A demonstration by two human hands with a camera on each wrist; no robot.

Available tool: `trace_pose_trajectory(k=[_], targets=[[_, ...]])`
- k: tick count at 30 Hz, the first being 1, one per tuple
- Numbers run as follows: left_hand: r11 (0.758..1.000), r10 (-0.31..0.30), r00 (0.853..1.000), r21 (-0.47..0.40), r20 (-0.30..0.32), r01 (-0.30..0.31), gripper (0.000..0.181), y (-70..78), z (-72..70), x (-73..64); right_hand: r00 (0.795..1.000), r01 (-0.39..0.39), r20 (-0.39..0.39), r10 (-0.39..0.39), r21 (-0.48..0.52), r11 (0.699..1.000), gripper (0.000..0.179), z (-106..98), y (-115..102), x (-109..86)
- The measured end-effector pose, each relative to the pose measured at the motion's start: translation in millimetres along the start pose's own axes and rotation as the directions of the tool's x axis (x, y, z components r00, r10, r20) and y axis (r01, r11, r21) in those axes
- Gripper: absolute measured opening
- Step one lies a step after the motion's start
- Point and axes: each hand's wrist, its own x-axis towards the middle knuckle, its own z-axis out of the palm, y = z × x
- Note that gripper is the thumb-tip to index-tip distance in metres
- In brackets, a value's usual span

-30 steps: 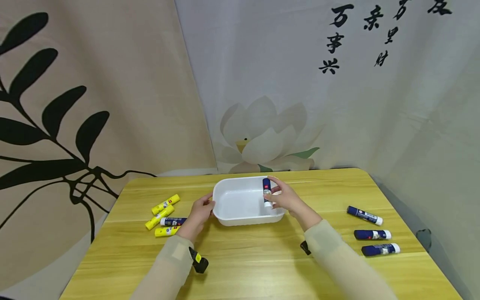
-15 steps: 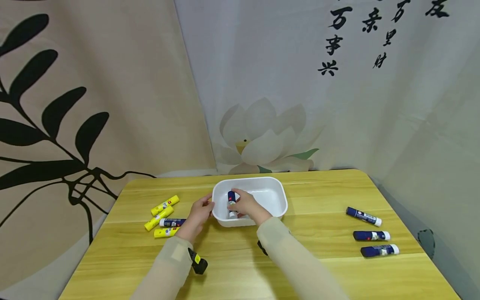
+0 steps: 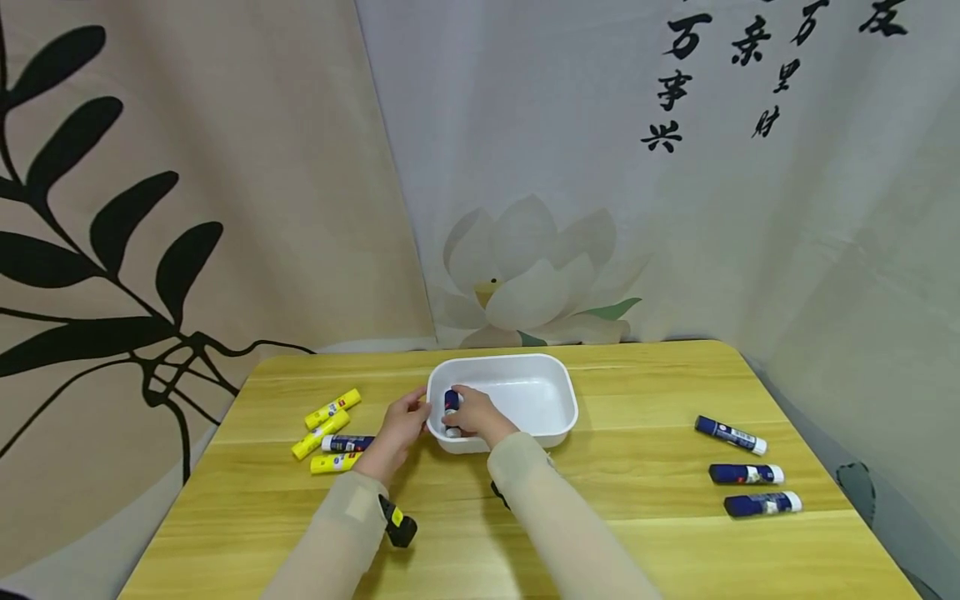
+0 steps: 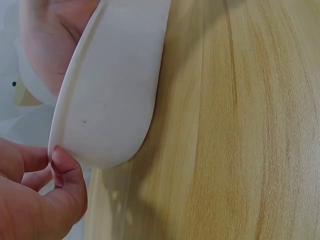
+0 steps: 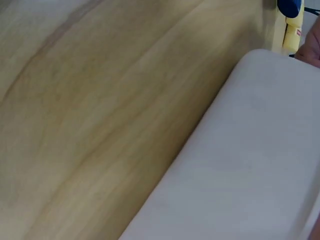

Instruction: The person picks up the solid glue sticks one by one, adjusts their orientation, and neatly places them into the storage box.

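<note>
A white plastic tray [image 3: 534, 398] stands at the middle of the table's far half. My left hand [image 3: 401, 427] pinches its left end; in the left wrist view thumb and fingers of the left hand [image 4: 42, 192] close on the rim. Inside the tray, against the left end, my right hand [image 3: 482, 415] grips a dark blue glue stick [image 3: 451, 402] with a white end. That stick lies lengthwise toward me and is partly covered by the fingers. From the right wrist camera mostly the tray's outer wall [image 5: 250, 150] shows, and the right hand's grip is hidden.
Left of the tray lie several yellow glue sticks [image 3: 320, 435] and one blue glue stick [image 3: 347, 443], close to my left forearm. At the right, 3 blue glue sticks [image 3: 746, 474] lie spaced apart on the wooden table [image 3: 637, 500]. A printed curtain [image 3: 540, 167] hangs behind.
My right hand has carried the blue glue stick from the tray's right end leftward and down to its left end. The left hand stays on the rim.
</note>
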Motion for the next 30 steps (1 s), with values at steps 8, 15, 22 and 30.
trace_pose_trajectory(k=[8, 15, 22, 30], targets=[[0.999, -0.035, 0.999, 0.012, 0.008, 0.035, 0.043, 2.7, -1.4, -0.5, 0.999, 0.024, 0.047, -0.028, 0.081, 0.996, 0.06, -6, -1, -4.4], [0.999, -0.037, 0.999, -0.007, 0.004, 0.037, 0.043, 3.3, -0.3, -1.8, 0.979, 0.204, -0.001, -0.204, -0.001, 0.979, 0.051, -28, 6, -10.8], [1.0, -0.024, 1.0, -0.02, -0.007, 0.024, 0.043, 0.2, -0.8, -1.4, 0.885, 0.443, -0.065, -0.462, -0.194, 0.875, 0.044, -61, 22, -29.4], [0.999, -0.039, 0.999, -0.015, 0.001, 0.039, 0.043, 1.6, 0.6, -0.3, 0.836, 0.472, -0.116, -0.537, -0.348, 0.81, 0.044, -103, 53, -58.2]])
